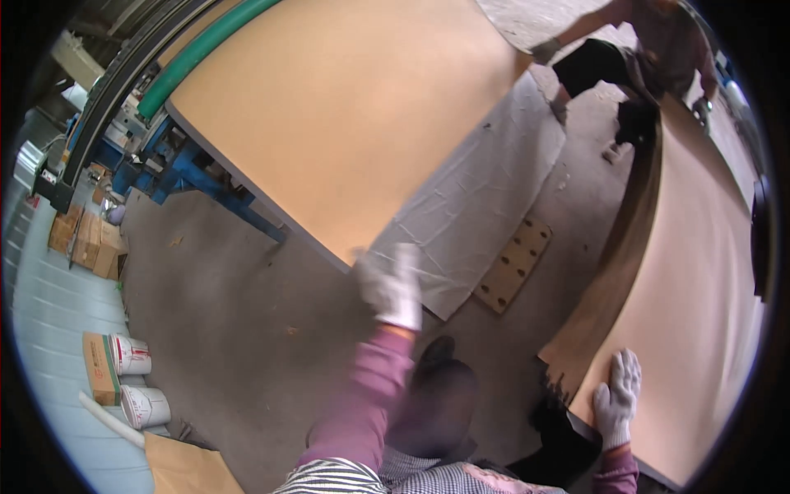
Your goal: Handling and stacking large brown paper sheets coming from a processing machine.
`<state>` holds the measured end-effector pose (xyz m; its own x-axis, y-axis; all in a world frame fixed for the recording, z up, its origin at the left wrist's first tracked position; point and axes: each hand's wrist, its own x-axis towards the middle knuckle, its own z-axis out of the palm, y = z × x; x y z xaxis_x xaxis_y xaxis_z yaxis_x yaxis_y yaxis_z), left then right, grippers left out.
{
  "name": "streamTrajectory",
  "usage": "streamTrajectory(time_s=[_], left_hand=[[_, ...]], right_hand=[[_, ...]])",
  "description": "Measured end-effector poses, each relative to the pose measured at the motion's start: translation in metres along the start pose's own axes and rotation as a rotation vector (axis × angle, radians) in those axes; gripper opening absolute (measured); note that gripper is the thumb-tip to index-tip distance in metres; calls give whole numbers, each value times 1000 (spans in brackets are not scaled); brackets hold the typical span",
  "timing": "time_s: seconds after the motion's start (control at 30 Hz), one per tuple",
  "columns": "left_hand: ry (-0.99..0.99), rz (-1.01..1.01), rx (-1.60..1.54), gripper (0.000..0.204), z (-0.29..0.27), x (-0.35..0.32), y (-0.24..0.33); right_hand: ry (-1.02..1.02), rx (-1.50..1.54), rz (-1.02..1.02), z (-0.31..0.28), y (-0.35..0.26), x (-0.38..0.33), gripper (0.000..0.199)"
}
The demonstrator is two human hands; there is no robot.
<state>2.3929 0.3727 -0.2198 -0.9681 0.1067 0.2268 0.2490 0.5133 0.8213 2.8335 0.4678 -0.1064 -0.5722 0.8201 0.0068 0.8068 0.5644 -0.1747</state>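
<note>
My left hand [393, 286], in a white glove and blurred, is up at the near corner of a large tan board [346, 107] that hangs tilted above the floor. It seems to grip that corner. My right hand [617, 397], also gloved, lies flat with fingers apart on the top sheet of a stack of tan boards [699, 280] on my right. That sheet's dark edge curls upward. At the far end a co-worker [650, 49] bends over, one gloved hand on the lifted board's far corner and the other near the stack.
A grey sheet [485, 198] and a perforated wooden piece [514, 263] lie on the concrete floor. On the left stand a blue machine frame [185, 169] with a green pipe [197, 53], cardboard boxes [86, 239] and two white buckets [136, 379].
</note>
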Motion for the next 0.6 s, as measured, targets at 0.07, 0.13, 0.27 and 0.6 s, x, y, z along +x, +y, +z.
streamTrajectory(time_s=[0.07,0.13,0.27,0.6], left_hand=[[150,-478,33,89,-14,81,-107],[182,-531,87,67,-31,119,-145],[-11,-633,-736,29,-39,132,-162],[-1198,-161,-517,36,-185,26,138]], right_hand=[[-8,24,0,6,-3,1,60],[-17,38,-15,11,-4,3,60],[-48,52,27,8,-13,13,62],[460,100,-201,-31,-42,-7,42]])
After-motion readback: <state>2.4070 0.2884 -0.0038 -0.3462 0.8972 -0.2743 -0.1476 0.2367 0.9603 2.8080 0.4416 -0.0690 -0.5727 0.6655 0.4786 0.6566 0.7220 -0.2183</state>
